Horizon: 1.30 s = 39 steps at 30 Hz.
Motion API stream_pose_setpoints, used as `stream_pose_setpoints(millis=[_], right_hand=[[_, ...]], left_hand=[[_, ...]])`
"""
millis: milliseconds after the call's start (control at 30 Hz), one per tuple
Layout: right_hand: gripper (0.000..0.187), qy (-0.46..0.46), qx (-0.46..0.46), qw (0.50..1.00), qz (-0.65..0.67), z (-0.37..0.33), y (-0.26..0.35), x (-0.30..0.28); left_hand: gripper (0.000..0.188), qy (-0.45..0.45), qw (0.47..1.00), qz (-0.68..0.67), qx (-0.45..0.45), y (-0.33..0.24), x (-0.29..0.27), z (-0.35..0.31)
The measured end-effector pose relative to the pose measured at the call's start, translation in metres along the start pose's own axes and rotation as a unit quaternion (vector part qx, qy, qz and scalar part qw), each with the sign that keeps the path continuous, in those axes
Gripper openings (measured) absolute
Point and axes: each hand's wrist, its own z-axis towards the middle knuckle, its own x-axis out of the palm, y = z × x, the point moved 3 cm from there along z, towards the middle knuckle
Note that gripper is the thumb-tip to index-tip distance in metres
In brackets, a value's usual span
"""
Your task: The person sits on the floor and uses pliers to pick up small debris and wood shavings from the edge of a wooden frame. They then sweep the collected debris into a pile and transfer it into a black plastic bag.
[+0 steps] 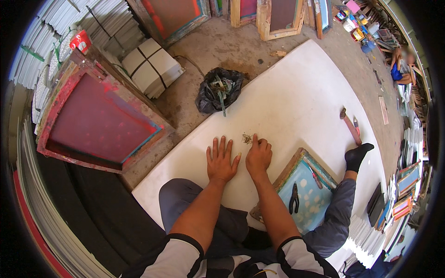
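My left hand (pixel 221 162) lies flat on the white board (pixel 296 92), its fingers spread and nothing in it. Beside it, my right hand (pixel 258 157) is closed with the fingers curled under. Its index finger touches the edge of a small pile of brownish scraps (pixel 247 138); whether it pinches anything is hidden. Next to my right forearm a wooden frame (pixel 288 173) with light blue mesh rests on the board. Black-handled pliers (pixel 294 198) and a slim tool with a red and grey handle (pixel 315 178) lie on that mesh.
A black plastic bag (pixel 204 97) of scraps stands at the board's far edge. A hammer (pixel 350 126) and a red-handled tool (pixel 356 124) lie by my foot (pixel 356 157). Left stand a red-stained frame (pixel 45 134) and strapped white sheets (pixel 150 67). Another person (pixel 402 69) sits far right.
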Motion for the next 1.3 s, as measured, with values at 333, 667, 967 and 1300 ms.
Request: stream_pose_setpoints(millis=[333, 667, 967, 1300], right_hand=[[0.038, -0.021, -0.215, 0.968, 0.130, 0.024, 0.018, -0.007], [0.038, -0.047, -0.153, 0.977, 0.138, 0.008, -0.010, -0.012], [0.047, -0.026, -0.037, 0.992, 0.119, -0.002, -0.006, 0.003], [0.051, 0.077, -0.263, 0.946, 0.173, 0.045, -0.025, -0.034]], left_hand=[[0.060, 0.008, 1.000, 0.006, -0.004, 0.001, 0.002, 0.000], [0.061, 0.010, 1.000, 0.011, -0.007, 0.001, 0.003, 0.000], [0.065, 0.005, 1.000, 0.008, -0.003, -0.001, 0.001, 0.002], [0.067, 0.020, 1.000, 0.005, -0.012, 0.003, 0.003, -0.001]])
